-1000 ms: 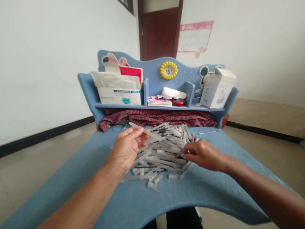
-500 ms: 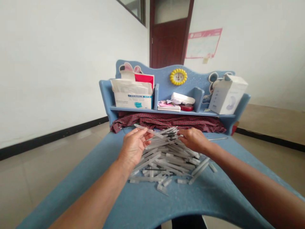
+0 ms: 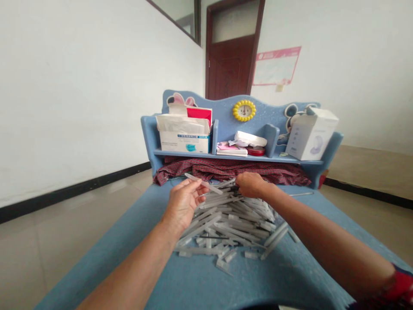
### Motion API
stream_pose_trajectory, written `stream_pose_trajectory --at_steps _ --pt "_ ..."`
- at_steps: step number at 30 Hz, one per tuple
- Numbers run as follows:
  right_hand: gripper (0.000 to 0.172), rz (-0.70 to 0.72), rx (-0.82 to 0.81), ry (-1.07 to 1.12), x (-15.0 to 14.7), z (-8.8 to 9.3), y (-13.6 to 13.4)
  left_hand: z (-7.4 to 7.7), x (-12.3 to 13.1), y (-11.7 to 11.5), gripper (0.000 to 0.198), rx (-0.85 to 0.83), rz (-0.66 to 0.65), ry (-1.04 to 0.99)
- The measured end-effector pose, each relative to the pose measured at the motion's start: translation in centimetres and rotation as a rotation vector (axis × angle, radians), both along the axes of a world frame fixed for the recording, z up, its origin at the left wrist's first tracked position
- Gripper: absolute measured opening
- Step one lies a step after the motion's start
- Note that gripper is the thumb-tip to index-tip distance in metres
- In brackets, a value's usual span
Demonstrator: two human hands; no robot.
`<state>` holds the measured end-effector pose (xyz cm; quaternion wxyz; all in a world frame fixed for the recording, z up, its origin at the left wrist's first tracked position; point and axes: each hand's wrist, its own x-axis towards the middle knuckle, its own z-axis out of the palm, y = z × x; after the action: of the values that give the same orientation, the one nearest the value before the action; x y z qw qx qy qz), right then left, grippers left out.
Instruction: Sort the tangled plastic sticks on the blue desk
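A heap of translucent whitish plastic tubes and short caps (image 3: 238, 219), with some thin black pieces among them, lies on the blue desk (image 3: 193, 284). My left hand (image 3: 187, 200), left of the heap, pinches one long translucent tube (image 3: 211, 186) between thumb and fingers, tilted down to the right. At the heap's far edge is my right hand (image 3: 250, 185), its fingers closed and bent down at the dark pieces. What those fingers hold is hidden.
Behind the heap a checked cloth (image 3: 226, 168) lies under a blue shelf (image 3: 238, 156). The shelf carries a mask box (image 3: 183, 140), papers, a red round tin (image 3: 256, 151) and a white box (image 3: 311, 135). A thin rod (image 3: 301, 194) lies at the right.
My right hand has shifted left to the heap's far edge, and its fingers have closed more. My left hand still holds the tube. The whole view has moved slightly.
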<state>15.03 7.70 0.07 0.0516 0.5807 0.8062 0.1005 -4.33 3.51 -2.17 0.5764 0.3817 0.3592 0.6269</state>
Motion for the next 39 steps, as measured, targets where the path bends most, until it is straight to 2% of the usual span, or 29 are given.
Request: stream_pose_trajectory --at_steps 9,15,20,32,36,39 --pt "0.028 0.003 0.002 0.001 0.8 1.0 -0.8 0.0 -0.2 0.2 0.005 -0.001 0.009 -0.009" --pt "0.026 0.052 0.101 0.039 1.7 1.8 -4.7 0.2 -0.2 0.1 0.005 -0.026 0.023 -0.062" --pt "0.022 0.108 0.136 0.088 2.0 1.9 -7.5 0.1 0.2 -0.2 0.006 -0.023 0.001 -0.106" --pt "0.026 0.098 0.155 0.001 0.9 2.4 -7.6 -0.3 1.1 -0.6 0.007 0.006 0.001 -0.042" --pt "0.025 0.127 0.233 -0.061 0.0 3.1 -7.9 0.0 1.1 -0.8 0.008 -0.018 -0.012 -0.067" --pt "0.025 0.129 0.297 -0.094 -1.0 3.8 -8.1 0.2 1.1 -0.9 0.006 -0.067 -0.072 -0.137"
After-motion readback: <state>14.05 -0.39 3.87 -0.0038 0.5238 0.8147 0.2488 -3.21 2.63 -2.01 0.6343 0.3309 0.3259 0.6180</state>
